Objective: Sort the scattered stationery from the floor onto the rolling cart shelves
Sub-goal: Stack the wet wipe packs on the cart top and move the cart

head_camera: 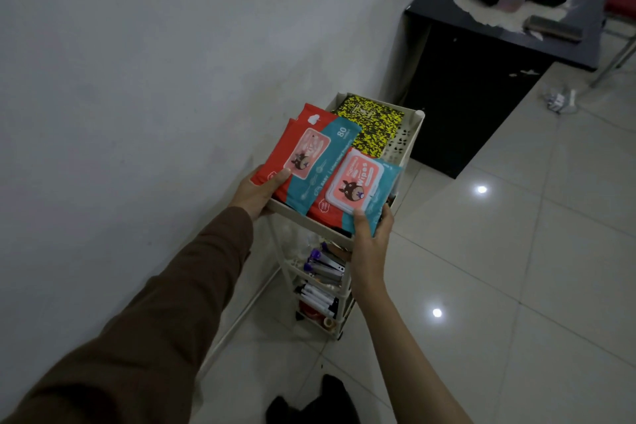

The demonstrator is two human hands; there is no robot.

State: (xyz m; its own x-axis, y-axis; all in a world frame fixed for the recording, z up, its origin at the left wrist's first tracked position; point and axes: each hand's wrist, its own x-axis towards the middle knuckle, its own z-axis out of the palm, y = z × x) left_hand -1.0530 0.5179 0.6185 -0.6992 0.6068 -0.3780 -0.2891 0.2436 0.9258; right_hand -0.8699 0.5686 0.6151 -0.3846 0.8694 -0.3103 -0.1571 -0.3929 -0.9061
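A cream rolling cart (406, 144) stands against the wall. On its top shelf lies a yellow-and-black notebook (375, 120). My left hand (258, 193) grips the near end of a red-and-teal wipes pack (309, 151) tilted over the shelf's left side. My right hand (370, 237) grips a second wipes pack (358, 186) with a pink lid at the shelf's near right corner. The two packs overlap. The lower shelves hold purple-capped pens (318, 260), markers (318, 296) and a tape roll (328, 322).
A white wall runs along the left. A black cabinet (464, 107) with dark clutter on top stands behind the cart. Crumpled packaging (559, 101) lies on the tiled floor at right. A dark object (320, 403) sits on the floor near my feet.
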